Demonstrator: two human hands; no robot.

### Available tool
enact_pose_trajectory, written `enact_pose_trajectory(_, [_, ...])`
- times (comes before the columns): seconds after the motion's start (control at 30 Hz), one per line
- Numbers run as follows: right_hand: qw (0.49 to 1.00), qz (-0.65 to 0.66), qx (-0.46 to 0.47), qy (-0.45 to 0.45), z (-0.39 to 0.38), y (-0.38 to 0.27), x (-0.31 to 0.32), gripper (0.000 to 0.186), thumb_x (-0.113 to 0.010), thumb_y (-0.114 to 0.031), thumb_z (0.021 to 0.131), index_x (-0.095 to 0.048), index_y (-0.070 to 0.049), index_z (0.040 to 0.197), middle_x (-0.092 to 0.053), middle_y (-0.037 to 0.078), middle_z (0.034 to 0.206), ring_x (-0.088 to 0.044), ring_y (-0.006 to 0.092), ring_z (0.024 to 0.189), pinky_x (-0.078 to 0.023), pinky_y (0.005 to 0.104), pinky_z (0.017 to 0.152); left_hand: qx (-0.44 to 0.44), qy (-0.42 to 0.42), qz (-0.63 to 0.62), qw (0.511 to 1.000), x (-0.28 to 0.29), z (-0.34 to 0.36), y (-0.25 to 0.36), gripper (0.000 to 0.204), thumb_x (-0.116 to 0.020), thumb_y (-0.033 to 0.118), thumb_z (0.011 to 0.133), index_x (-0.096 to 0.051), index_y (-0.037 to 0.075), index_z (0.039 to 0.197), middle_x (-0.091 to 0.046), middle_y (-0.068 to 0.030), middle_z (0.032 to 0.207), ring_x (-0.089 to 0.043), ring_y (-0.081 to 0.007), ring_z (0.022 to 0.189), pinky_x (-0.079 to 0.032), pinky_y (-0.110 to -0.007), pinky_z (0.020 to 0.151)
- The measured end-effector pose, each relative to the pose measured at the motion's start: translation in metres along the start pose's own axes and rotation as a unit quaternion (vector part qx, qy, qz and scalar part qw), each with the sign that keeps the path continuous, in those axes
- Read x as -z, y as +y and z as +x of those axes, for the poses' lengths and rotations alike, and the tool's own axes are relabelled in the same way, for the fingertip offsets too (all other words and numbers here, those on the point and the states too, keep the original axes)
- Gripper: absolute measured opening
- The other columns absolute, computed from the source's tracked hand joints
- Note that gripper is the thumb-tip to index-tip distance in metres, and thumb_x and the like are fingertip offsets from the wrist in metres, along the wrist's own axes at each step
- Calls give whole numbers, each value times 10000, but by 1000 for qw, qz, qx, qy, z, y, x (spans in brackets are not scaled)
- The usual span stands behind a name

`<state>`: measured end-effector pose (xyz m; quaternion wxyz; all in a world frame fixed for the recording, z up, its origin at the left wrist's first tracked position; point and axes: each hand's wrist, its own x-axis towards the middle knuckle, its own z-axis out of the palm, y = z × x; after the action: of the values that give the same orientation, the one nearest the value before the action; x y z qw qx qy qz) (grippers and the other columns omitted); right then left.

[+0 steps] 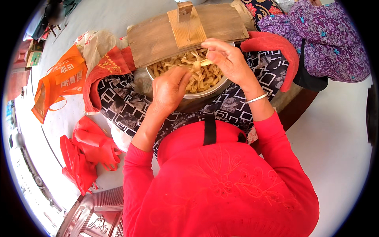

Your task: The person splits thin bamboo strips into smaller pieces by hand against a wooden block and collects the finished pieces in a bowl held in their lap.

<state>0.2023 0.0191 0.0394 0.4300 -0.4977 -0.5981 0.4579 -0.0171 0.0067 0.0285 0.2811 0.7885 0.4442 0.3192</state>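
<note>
Over a wide metal basin (213, 91) filled with knotted yellowish-tan strips (203, 81), both my hands work on one pale strip (205, 62). My left hand (169, 87) is closed, with its thumb and forefinger pinched at the strip's left end, beside a knot. From the other side, my right hand (231, 61) pinches the strip's right end between thumb and fingers. The exact fingertip contact of the left hand is partly hidden. A wooden board (150, 44) with a small upright block (184, 12) lies across the basin's far side.
Red padded cloth (276, 43) lies on both sides of the basin, over a patterned black cloth (122, 98) on my lap. At left are an orange bag (63, 81) and red bags (92, 144). Another person in purple floral clothing (323, 39) sits at far right.
</note>
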Motion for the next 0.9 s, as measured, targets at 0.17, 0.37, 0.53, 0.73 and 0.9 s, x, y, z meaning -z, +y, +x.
enact_pose_trajectory(0.17, [948,143,-217,-181,21,-10,14,202,-664,-126,884,-644,6,1036,-689,79,854,-669,132,736,-554,251,691,22,-47,-96,994,-3,29,0,105,-633,119,904,-636,18,932,-593,-92,735,-570,-174,656,-456,-296,610])
enact_pose_trajectory(0.37, [961,197,-165,-102,28,0,29,102,-648,-63,872,-656,-17,962,-658,34,773,-637,90,642,-538,223,599,165,-151,-275,935,10,53,-19,156,-587,134,945,-646,-6,978,-562,54,780,-472,-36,701,-401,-195,619])
enact_pose_trajectory(0.53, [988,109,-108,11,52,10,21,80,-626,-70,887,-658,-26,947,-615,-8,746,-552,53,620,-474,199,582,171,-110,-317,926,11,85,-42,156,-584,122,924,-623,13,1028,-553,45,777,-459,-30,682,-370,-184,595])
enact_pose_trajectory(0.73, [996,-49,-47,55,74,37,7,86,-648,-84,831,-668,-37,900,-623,26,715,-553,113,606,-466,270,582,178,-34,-202,962,-8,103,-70,169,-604,147,859,-636,8,951,-640,-73,746,-574,-157,691,-456,-307,643])
enact_pose_trajectory(0.9, [946,-310,63,72,66,46,13,151,-633,-63,815,-659,-63,963,-644,78,821,-602,245,737,-478,341,698,114,42,78,990,-14,96,-80,121,-620,103,861,-603,-17,856,-556,-37,663,-519,-115,627,-420,-295,563])
